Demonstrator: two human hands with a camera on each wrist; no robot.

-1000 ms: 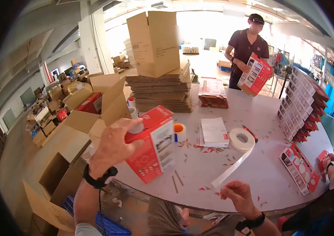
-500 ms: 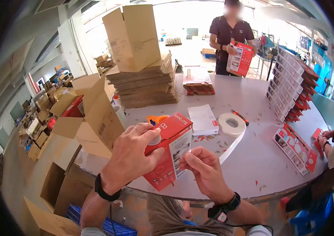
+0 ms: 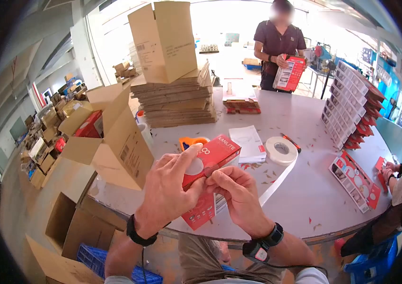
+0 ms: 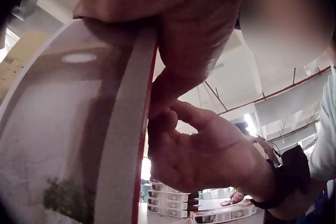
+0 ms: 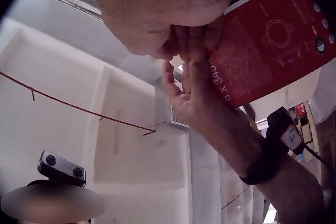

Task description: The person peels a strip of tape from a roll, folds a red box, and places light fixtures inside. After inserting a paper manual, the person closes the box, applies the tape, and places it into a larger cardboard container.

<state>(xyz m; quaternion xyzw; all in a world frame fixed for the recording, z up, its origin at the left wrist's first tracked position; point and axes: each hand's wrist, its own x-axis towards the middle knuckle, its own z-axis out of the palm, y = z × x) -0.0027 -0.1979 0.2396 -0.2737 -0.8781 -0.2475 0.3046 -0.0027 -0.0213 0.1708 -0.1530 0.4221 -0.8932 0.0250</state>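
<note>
My left hand grips a red printed box marked XANLITE, fingers over its top and thumb along the near side. The box is tilted above the table's front edge, with a pale round spot on top near my index finger. My right hand is at the box's upper edge, close to the left thumb. Its thumb and index finger pinch a small clear sticker there, mostly hidden by fingertips. In the left wrist view the box's photo-printed side fills the left; the right wrist view shows its red face.
On the table lie a white label roll with its strip trailing, white leaflets and an orange tape dispenser. Stacked cartons and an open carton stand left, stacked printed boxes right. A person stands opposite.
My right hand has come up from beside the label strip to the box's edge and meets the left hand there. The box has moved right and turned its top more toward view.
</note>
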